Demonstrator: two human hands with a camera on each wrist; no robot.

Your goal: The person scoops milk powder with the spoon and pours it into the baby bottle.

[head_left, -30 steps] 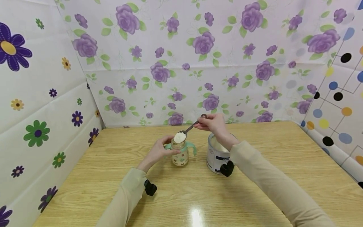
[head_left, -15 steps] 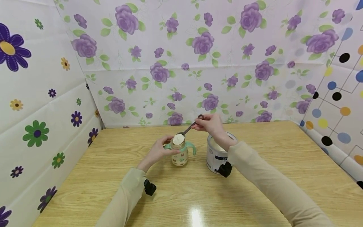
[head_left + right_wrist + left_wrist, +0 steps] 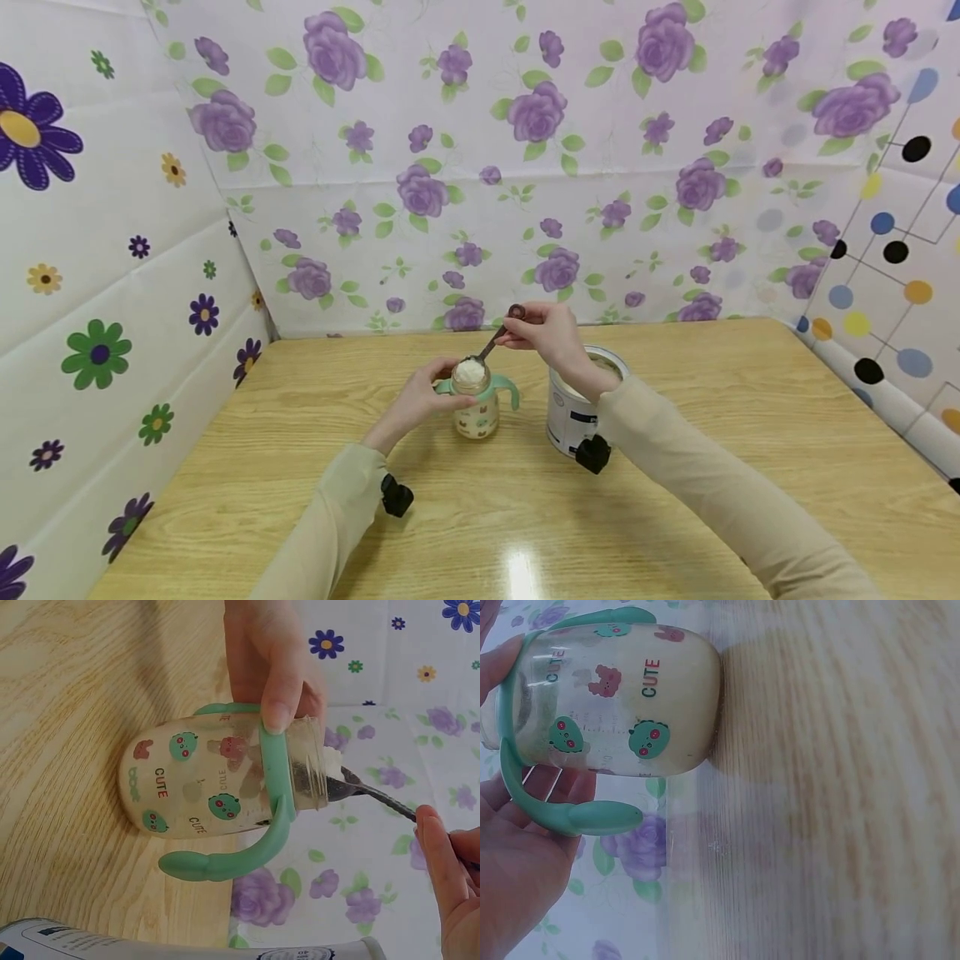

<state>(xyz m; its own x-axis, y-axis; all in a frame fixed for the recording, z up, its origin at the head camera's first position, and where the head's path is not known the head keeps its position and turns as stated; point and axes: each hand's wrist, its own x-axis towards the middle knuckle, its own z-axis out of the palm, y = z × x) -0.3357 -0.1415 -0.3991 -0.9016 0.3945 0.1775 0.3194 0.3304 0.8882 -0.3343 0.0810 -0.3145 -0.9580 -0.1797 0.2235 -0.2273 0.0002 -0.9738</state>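
A clear baby bottle (image 3: pixel 476 419) with green handles and cartoon prints stands upright on the table, pale powder inside its lower part. My left hand (image 3: pixel 422 402) grips it near the neck and left handle; in the left wrist view the fingers (image 3: pixel 544 784) pass behind the green collar. My right hand (image 3: pixel 546 333) pinches the upper handle of a dark spoon (image 3: pixel 491 342). White powder (image 3: pixel 471 372) heaps on the spoon's bowl, which sits at the bottle's mouth, tipped downward, as the right wrist view also shows. Beneath my right forearm is an open tin (image 3: pixel 567 417).
The wooden table (image 3: pixel 480 517) extends in front and to both sides. Flower-printed sheeting (image 3: pixel 420 250) rises at the back and left, and a dotted sheet (image 3: pixel 900 333) hangs at the right. A black wrist camera (image 3: pixel 592 454) sits close in front of the tin.
The right hand has moved left and tilted the spoon more steeply, bringing its powder-filled bowl down to the bottle's mouth. The left hand and bottle have stayed in place.
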